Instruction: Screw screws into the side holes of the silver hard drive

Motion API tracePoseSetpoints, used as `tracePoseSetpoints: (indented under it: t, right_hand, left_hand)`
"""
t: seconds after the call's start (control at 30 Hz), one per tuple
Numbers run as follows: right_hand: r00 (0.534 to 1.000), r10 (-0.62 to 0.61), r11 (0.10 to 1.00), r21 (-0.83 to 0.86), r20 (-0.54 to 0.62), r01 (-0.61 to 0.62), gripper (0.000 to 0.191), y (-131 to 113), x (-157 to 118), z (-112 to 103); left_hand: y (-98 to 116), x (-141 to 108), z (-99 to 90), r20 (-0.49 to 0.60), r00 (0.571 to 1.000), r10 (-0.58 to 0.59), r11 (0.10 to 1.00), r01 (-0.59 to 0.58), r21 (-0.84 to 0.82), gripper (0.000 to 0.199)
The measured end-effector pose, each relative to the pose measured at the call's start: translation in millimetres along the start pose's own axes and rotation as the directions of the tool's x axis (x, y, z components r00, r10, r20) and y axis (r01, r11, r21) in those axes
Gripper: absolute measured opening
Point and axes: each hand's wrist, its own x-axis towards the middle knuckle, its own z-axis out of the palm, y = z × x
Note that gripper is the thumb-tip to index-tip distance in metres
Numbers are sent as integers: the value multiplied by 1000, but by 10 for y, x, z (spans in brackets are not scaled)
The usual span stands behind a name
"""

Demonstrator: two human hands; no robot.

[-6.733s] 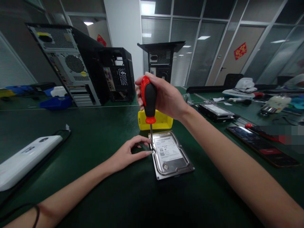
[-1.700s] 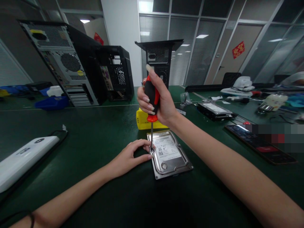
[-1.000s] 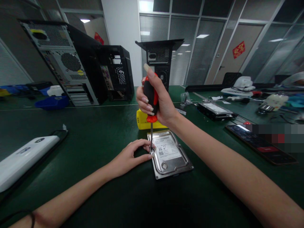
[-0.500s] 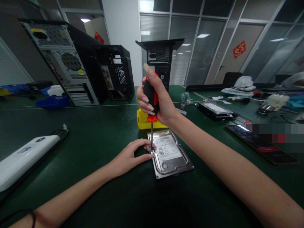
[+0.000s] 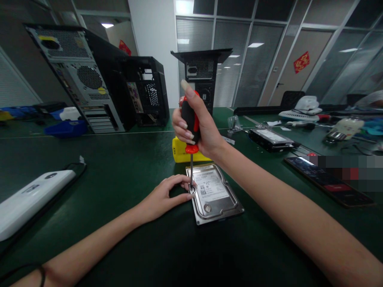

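A silver hard drive [image 5: 214, 195] with a white label lies flat on the dark green table. My right hand [image 5: 199, 123] is wrapped round the black and red handle of a screwdriver [image 5: 191, 169], which stands upright with its tip at the drive's left edge. The thumb rests near the top of the handle. My left hand [image 5: 169, 195] lies beside the drive, its thumb and fingers pinching round the screwdriver's tip at that edge. Just behind the drive sits a yellow object [image 5: 180, 151], partly hidden by my right hand.
Computer cases [image 5: 103, 79] stand at the back left, another [image 5: 202, 69] behind my right hand. A white power strip [image 5: 36, 199] lies left. A second hard drive [image 5: 271, 137] and a phone [image 5: 326, 179] are at the right, and a blue tray [image 5: 66, 128] at far left.
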Motion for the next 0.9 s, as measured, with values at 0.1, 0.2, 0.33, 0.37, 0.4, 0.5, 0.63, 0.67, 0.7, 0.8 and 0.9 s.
tracePoseSetpoints:
  t: [0.1, 0.2, 0.33, 0.37, 0.4, 0.5, 0.63, 0.67, 0.7, 0.8, 0.9]
  right_hand:
    - [1000, -13, 1000, 15, 13, 13, 52, 0, 0, 7]
    - [1000, -2, 1000, 18, -15, 2, 51, -10, -9, 27]
    - [1000, 21, 1000, -4, -19, -21, 51, -21, -18, 33]
    - [1000, 12, 1000, -5, -15, -12, 51, -20, -17, 30]
    - [1000, 5, 1000, -7, -12, -5, 51, -17, -15, 25]
    - [1000, -4, 1000, -12, -13, 4, 51, 0, -2, 11]
    - [1000, -25, 1000, 1, -11, 25, 54, 17, 16, 4]
    - [1000, -17, 1000, -1, -8, 17, 54, 17, 18, 3]
    - [1000, -5, 1000, -6, -3, 5, 54, 16, 19, 2]
    - [1000, -5, 1000, -6, 5, 5, 54, 12, 21, -7]
    - [1000, -19, 1000, 17, 23, 19, 53, 16, 23, -17]
  left_hand:
    - [-4, -6, -2, -2, 1000, 8, 1000, -8, -3, 27]
    - [-6, -7, 0, 4, 1000, 17, 1000, -17, -4, 26]
    - [-17, -5, 4, 0, 1000, 17, 1000, -17, 2, 26]
    - [-19, -4, 4, -1, 1000, 18, 1000, -18, 3, 26]
    - [-21, -4, 4, -2, 1000, 19, 1000, -19, 2, 26]
    - [-21, 0, 5, 1, 1000, 15, 1000, -15, 1, 27]
    - [-24, 9, 5, 2, 1000, 11, 1000, -11, 4, 28]
    - [-26, 10, 4, 2, 1000, 13, 1000, -13, 4, 28]
    - [-28, 11, 3, 3, 1000, 14, 1000, -14, 4, 27]
    - [-28, 7, 2, 0, 1000, 18, 1000, -18, 3, 27]
    - [-22, 0, 2, 3, 1000, 13, 1000, -13, 6, 26]
